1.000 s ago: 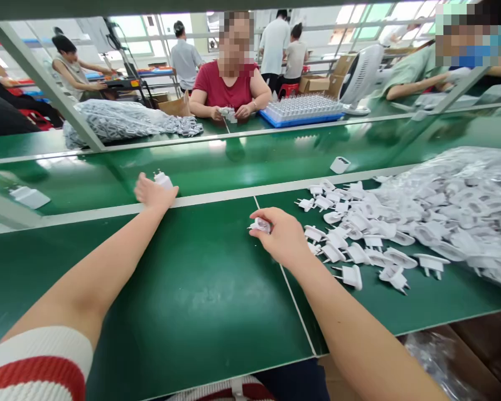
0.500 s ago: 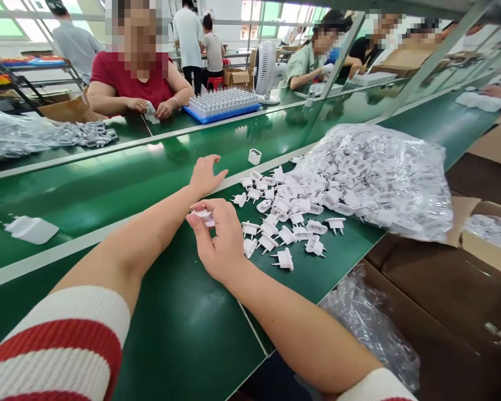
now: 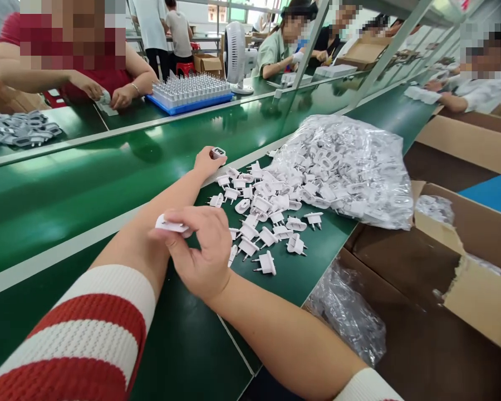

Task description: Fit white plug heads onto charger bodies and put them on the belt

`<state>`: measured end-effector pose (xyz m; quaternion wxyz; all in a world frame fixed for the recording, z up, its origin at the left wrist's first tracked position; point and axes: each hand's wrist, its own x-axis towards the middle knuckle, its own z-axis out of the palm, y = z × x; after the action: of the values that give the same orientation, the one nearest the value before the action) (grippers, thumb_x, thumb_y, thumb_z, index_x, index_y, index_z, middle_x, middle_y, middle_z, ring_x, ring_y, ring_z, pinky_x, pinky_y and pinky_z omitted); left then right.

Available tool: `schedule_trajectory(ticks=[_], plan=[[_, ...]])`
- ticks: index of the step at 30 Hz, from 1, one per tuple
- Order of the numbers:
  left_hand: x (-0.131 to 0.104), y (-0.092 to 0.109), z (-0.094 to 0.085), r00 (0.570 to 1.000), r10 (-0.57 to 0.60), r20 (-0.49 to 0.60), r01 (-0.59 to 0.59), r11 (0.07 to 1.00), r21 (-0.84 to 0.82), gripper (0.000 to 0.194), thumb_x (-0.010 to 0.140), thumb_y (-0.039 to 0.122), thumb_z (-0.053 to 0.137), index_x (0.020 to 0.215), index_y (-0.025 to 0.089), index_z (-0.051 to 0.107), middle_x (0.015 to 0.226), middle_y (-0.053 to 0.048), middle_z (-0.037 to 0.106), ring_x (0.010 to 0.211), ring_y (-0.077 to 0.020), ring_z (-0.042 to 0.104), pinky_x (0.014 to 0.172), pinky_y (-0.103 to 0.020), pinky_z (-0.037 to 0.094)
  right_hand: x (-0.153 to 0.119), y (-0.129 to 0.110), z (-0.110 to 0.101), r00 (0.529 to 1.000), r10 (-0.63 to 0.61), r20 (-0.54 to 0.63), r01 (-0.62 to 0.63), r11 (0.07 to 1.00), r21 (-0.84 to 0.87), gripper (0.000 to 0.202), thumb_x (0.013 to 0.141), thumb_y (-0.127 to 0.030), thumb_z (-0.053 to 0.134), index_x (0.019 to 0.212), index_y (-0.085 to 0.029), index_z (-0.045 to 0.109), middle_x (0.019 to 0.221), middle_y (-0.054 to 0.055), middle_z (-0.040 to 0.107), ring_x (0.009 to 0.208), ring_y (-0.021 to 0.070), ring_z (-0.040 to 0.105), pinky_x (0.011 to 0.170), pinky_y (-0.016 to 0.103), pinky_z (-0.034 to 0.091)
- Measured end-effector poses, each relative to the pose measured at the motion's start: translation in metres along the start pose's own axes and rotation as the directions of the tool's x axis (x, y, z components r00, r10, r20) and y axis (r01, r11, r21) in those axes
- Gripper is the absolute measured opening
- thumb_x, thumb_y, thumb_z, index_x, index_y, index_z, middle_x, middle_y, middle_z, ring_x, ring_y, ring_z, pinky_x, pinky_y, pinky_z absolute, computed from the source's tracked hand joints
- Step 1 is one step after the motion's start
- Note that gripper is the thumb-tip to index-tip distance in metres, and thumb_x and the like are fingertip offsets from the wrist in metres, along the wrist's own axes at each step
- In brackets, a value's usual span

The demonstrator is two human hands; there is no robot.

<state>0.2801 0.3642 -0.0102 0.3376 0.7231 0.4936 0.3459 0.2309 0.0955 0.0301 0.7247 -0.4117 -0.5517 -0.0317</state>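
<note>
Stretched across the green conveyor belt, my left hand (image 3: pixel 207 162) grips a small white charger body (image 3: pixel 218 152) whose slotted end faces up. Nearer to me, my right hand (image 3: pixel 200 245) pinches a white plug piece (image 3: pixel 169 224) between thumb and fingers, above my left forearm. Its pins are mostly hidden by the fingers. To the right of both hands lies a loose heap of white two-pin plug pieces (image 3: pixel 261 206) on the green table. The heap runs back to a clear plastic bag (image 3: pixel 346 167) full of the same pieces.
A co-worker (image 3: pixel 96 83) in red handles a small part across the belt, beside a blue tray (image 3: pixel 192 104) of upright pieces. A white fan (image 3: pixel 235 58) stands behind. Open cardboard boxes (image 3: pixel 476 295) and crumpled plastic (image 3: pixel 348 312) lie right of the table edge.
My left hand has closed on the charger body that stood on the belt. My right hand has drawn nearer, turning the plug piece. The view has swung to the right.
</note>
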Motion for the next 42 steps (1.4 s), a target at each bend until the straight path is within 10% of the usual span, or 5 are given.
schedule_trajectory(ticks=[4, 9, 12, 22, 42], plan=[[-0.049, -0.003, -0.052, 0.997, 0.083, -0.003, -0.083, 0.995, -0.051, 0.046, 0.083, 0.036, 0.076, 0.124, 0.019, 0.066, 0.125, -0.008, 0.075, 0.115, -0.0230, 0.068, 0.105, -0.036, 0.052, 0.007, -0.002, -0.001, 0.946, 0.319, 0.056, -0.324, 0.937, 0.132, 0.014, 0.088, -0.036, 0.086, 0.096, -0.027, 0.079, 0.095, -0.001, 0.083, 0.081, 0.0150, 0.073, 0.077, 0.031, 0.062], [-0.159, -0.009, -0.149, 0.997, -0.029, 0.069, 0.039, 0.986, -0.162, 0.061, 0.077, 0.045, 0.076, 0.130, 0.017, 0.067, 0.122, -0.010, 0.076, 0.104, -0.0258, 0.070, 0.096, -0.040, 0.055, 0.015, -0.006, 0.001, 0.513, 0.790, 0.335, -0.850, 0.414, 0.327, 0.035, 0.077, -0.050, 0.088, 0.094, -0.021, 0.081, 0.090, 0.001, 0.081, 0.082, 0.0167, 0.075, 0.059, 0.025, 0.058], [-0.234, -0.013, -0.189, 0.981, -0.165, 0.101, 0.178, 0.975, -0.136, 0.067, 0.083, 0.052, 0.067, 0.140, 0.018, 0.064, 0.121, -0.009, 0.076, 0.106, -0.0279, 0.069, 0.094, -0.040, 0.055, 0.014, -0.005, 0.004, 0.427, 0.788, 0.442, -0.893, 0.293, 0.341, 0.043, 0.072, -0.056, 0.090, 0.092, -0.020, 0.080, 0.086, 0.002, 0.080, 0.082, 0.0165, 0.077, 0.058, 0.022, 0.058], [-0.400, -0.021, -0.197, 0.971, -0.166, 0.171, 0.205, 0.948, -0.244, 0.071, 0.098, 0.044, 0.063, 0.159, 0.023, 0.032, 0.154, -0.014, 0.060, 0.138, -0.0281, 0.059, 0.122, -0.049, 0.042, -0.019, -0.022, 0.004, 0.567, 0.410, 0.714, -0.725, 0.659, 0.198, 0.025, 0.076, -0.043, 0.092, 0.088, -0.024, 0.082, 0.096, 0.001, 0.082, 0.085, 0.0162, 0.073, 0.075, 0.029, 0.058], [-0.399, -0.034, -0.194, 0.997, -0.043, -0.063, 0.043, 0.999, 0.011, 0.027, 0.083, 0.049, 0.078, 0.092, 0.024, 0.076, 0.100, -0.004, 0.072, 0.093, -0.0231, 0.066, 0.084, -0.035, 0.054, -0.048, -0.028, 0.004, 0.603, -0.118, 0.789, 0.032, 0.992, 0.124, 0.016, 0.100, -0.034, 0.070, 0.108, -0.027, 0.082, 0.101, 0.002, 0.083, 0.093, 0.0213, 0.071, 0.087, 0.036, 0.060]])
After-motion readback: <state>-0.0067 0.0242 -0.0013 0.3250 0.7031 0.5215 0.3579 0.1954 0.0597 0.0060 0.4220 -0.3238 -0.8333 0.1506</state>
